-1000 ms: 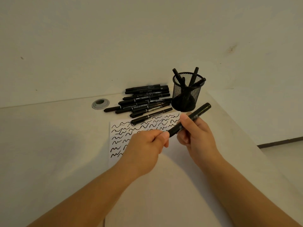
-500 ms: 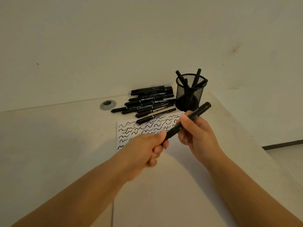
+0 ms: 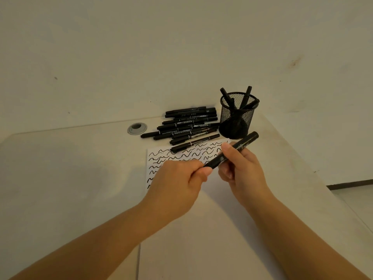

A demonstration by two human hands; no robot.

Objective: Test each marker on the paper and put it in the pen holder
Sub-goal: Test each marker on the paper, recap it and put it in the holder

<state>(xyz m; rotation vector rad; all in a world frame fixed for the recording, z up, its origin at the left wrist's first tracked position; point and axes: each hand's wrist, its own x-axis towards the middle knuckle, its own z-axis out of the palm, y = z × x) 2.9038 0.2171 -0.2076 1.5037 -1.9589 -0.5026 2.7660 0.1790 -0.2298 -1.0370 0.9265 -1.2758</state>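
The marker (image 3: 232, 151) is held in the air above the paper (image 3: 181, 156), slanting from lower left up toward the pen holder (image 3: 238, 115). It looks light, stiff and smooth-barrelled, so a firm pinch at mid-barrel should steady it while the cap end is pulled or pressed. The right hand (image 3: 241, 168) has its fingers (image 3: 227, 148) wrapped around the barrel's middle; the left hand (image 3: 177, 180) is clenched on the lower end, likely the cap, though the tip is hidden. The paper's far part carries rows of wavy test strokes. Beyond it a pile of markers (image 3: 187, 126) lies on the table (image 3: 70, 168), just beside the mesh holder, which already has several markers standing in it.
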